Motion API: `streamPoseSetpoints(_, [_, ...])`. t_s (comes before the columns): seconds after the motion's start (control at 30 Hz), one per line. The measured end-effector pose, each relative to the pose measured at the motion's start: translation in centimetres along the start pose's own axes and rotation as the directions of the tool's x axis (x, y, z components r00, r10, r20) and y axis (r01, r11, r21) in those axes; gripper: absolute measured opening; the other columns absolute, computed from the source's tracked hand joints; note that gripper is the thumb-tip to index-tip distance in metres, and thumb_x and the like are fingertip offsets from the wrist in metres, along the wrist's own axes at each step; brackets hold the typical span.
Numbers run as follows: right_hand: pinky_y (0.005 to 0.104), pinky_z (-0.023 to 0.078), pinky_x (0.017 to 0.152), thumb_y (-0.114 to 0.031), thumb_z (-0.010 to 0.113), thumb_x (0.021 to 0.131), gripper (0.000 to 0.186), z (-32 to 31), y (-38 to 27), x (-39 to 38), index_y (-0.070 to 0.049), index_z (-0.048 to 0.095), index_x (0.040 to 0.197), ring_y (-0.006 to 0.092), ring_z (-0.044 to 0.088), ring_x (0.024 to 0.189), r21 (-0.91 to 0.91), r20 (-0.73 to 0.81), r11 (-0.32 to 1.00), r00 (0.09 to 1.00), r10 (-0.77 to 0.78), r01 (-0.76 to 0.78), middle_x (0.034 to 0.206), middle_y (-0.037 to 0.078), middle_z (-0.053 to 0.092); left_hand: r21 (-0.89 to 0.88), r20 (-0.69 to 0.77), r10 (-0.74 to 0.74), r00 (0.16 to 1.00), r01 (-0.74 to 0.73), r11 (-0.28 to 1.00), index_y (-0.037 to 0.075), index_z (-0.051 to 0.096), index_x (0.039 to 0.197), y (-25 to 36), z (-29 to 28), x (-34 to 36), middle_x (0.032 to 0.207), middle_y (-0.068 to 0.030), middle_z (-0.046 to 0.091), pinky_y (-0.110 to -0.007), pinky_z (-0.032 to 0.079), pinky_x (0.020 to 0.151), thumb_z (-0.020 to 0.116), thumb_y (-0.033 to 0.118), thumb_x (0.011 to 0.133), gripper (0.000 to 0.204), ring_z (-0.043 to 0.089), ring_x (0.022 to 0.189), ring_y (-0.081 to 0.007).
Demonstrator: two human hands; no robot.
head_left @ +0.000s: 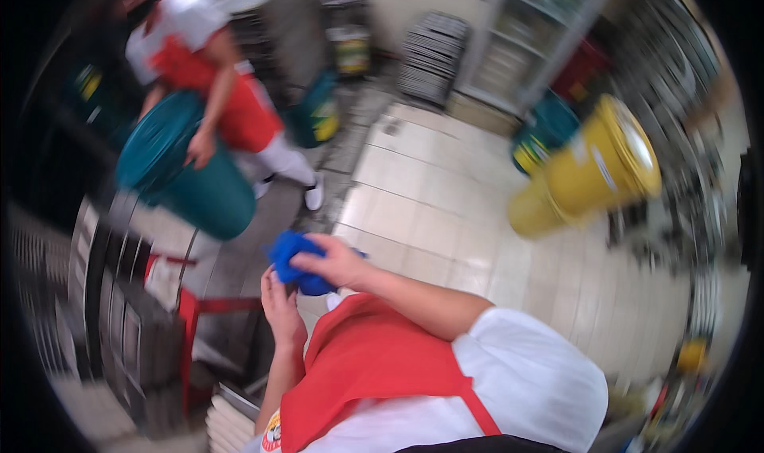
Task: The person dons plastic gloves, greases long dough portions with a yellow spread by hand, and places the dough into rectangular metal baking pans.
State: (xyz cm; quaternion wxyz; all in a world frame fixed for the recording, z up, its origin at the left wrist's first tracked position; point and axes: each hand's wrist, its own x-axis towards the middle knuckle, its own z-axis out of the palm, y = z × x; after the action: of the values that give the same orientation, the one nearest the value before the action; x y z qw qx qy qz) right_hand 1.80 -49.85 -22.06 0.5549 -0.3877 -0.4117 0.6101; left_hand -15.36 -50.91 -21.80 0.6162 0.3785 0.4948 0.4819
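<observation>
A bunched-up bright blue cloth (291, 250) is held in front of my red apron, a little left of the middle. My right hand (338, 262) grips it from above and the right, the thumb pressing into the folds. From below, my left hand (281, 306) reaches up to the cloth's lower left edge, its fingers bent against it. Part of those fingers is hidden by the cloth. Blur keeps me from telling whether anything is wrapped inside.
At the upper left a person in a red apron (239, 107) holds a large green lidded bin (187, 167). A red stool (189, 326) and metal racks stand left of me. Tall yellow bins (597, 163) and a green bucket (549, 123) stand right, near a glass-front cabinet (525, 39).
</observation>
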Motion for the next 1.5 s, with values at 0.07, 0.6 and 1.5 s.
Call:
streamPoseSetpoints(0.07, [0.0398,0.048,0.098,-0.04,0.093,0.075,0.06,-1.4,0.0,-2.3,-0.011,0.068,0.121,0.0263,0.061,0.11,-0.601,0.096,0.72,0.925,-0.367,0.347,0.114,0.007,0.064,-0.402,0.405,-0.176,0.897,0.348,0.847,0.007,0.047,0.149,-1.1,1.8,-1.9,0.15,-0.0107,0.052,-0.047,0.042,0.114,0.042,0.047,0.111,0.054,0.052,0.138,-0.0264])
streamPoseSetpoints(0.6, [0.0425,0.053,0.094,-0.019,0.075,0.089,0.034,-12.9,0.7,-23.6,-0.006,0.072,0.121,0.0308,0.068,0.099,-0.67,-0.08,0.714,0.936,-0.342,0.203,0.113,0.013,0.074,0.245,0.727,-0.153,0.67,-0.046,0.968,-0.002,0.063,0.124,-8.4,7.4,-7.0,0.109,-0.0033,0.071,-0.027,0.054,0.089,0.048,0.021,0.114,0.029,0.066,0.097,-0.0089])
streamPoseSetpoints(1.5, [0.0361,0.059,0.077,-0.026,0.072,0.096,0.044,-12.4,20.6,-52.5,0.007,0.07,0.126,0.0217,0.073,0.084,0.207,-0.915,0.583,0.054,0.399,-0.786,0.105,0.016,0.077,0.123,0.63,-0.422,0.652,0.453,0.883,0.002,0.068,0.117,-11.9,8.9,2.3,0.107,-0.0106,0.074,-0.037,0.057,0.093,0.055,0.035,0.107,0.037,0.072,0.099,-0.0215])
